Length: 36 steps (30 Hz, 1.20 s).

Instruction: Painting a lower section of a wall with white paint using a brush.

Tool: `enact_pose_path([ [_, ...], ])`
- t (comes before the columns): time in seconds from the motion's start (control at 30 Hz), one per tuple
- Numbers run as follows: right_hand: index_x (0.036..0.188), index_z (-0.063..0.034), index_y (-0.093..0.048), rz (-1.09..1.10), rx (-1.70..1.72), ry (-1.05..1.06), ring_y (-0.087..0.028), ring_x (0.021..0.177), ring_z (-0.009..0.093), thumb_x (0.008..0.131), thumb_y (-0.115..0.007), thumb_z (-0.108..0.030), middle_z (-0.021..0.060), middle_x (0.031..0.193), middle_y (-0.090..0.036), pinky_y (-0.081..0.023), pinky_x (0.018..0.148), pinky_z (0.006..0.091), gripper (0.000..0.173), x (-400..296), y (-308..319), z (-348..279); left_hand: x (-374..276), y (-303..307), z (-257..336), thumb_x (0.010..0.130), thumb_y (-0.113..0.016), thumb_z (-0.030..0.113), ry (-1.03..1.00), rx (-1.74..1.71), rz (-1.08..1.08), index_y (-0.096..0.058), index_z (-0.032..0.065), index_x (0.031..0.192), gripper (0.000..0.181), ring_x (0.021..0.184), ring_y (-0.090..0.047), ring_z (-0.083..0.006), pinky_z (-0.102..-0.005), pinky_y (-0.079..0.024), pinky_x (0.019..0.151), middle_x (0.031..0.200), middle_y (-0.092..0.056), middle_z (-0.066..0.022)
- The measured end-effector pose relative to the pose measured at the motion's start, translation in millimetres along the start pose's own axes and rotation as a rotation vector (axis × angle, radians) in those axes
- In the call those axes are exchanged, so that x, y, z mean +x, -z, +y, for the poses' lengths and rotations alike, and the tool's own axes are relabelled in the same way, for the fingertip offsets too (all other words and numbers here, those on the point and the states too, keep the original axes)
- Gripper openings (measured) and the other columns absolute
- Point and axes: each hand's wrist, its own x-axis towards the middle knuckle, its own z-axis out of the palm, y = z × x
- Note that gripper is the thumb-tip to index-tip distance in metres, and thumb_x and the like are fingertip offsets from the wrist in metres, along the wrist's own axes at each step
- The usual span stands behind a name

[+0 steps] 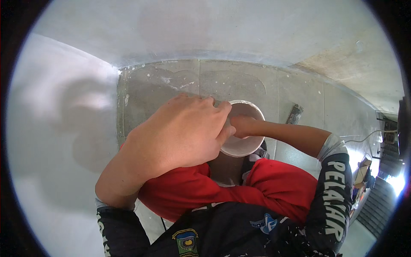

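A pale bucket (242, 151) with a white-crusted rim stands between my knees on the tiled floor (151, 86). My right hand (244, 126) reaches down inside it, with the fingers mostly hidden, so what it may hold does not show. Above the bucket's left rim is my left hand (196, 125), back up and fingers bent. Its thumb and forefinger point toward the bucket's opening. Whatever lies under the left palm is hidden.
Walls rise in front and at the left (57, 112), meeting in a corner. A dark, stained cylindrical object (294, 114) lies on the floor right of the bucket. White spots mark the tiles. Far right are a cable (369, 136) and a cardboard box (362, 170).
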Motion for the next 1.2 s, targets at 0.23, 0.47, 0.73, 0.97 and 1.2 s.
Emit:
enact_pose_path([
  [0.23,0.097,0.0042,-0.07,-0.077,-0.06,-0.001,-0.07,0.09,0.039,0.072,-0.063,-0.006,0.0256,0.091,-0.07,-0.055,0.076,0.0471,0.029,-16,10,-8,-2,1,-1,0.096,-0.054,0.032,0.014,-0.021,-0.023,-0.058,-0.0013,0.113,0.037,0.094,-0.063,-0.0404,-0.0464,-0.049,0.087,0.096,-0.064,-0.0213],
  [0.47,0.116,0.0006,-0.06,0.27,-0.133,0.205,-0.069,0.084,0.039,0.076,-0.062,-0.01,0.0208,0.089,-0.069,-0.054,0.071,0.049,0.041,-78,13,-3,-4,-2,-4,0.096,-0.055,0.033,0.003,-0.003,0.005,-0.057,-0.0011,0.116,0.039,0.095,-0.062,-0.0404,-0.046,-0.048,0.089,0.095,-0.064,-0.0212],
  [0.73,0.095,-0.0012,-0.061,0.203,-0.043,0.131,-0.066,0.077,0.04,0.08,-0.063,-0.031,0.0225,0.077,-0.066,-0.051,0.074,0.0501,0.034,-125,26,32,9,3,0,0.096,-0.054,0.034,0.017,0.003,-0.06,-0.056,-0.0005,0.121,0.042,0.098,-0.061,-0.04,-0.0464,-0.048,0.089,0.099,-0.064,-0.0208],
  [0.97,0.098,-0.0042,-0.061,0.206,0.235,0.105,-0.065,0.077,0.041,0.084,-0.062,-0.037,0.0216,0.078,-0.066,-0.049,0.072,0.0508,0.036,-152,37,60,14,4,1,0.097,-0.053,0.034,0.043,-0.002,-0.058,-0.055,0.0,0.125,0.044,0.102,-0.06,-0.0403,-0.0461,-0.047,0.092,0.107,-0.063,-0.0214],
  [1.2,0.097,-0.0057,-0.055,0.279,0.367,0.183,-0.065,0.076,0.039,0.084,-0.065,-0.028,0.0169,0.075,-0.064,-0.047,0.069,0.0489,0.027,-156,31,77,19,4,6,0.097,-0.053,0.035,0.068,0.021,-0.061,-0.053,0.0027,0.128,0.044,0.104,-0.059,-0.0404,-0.0461,-0.046,0.093,0.11,-0.063,-0.0212],
])
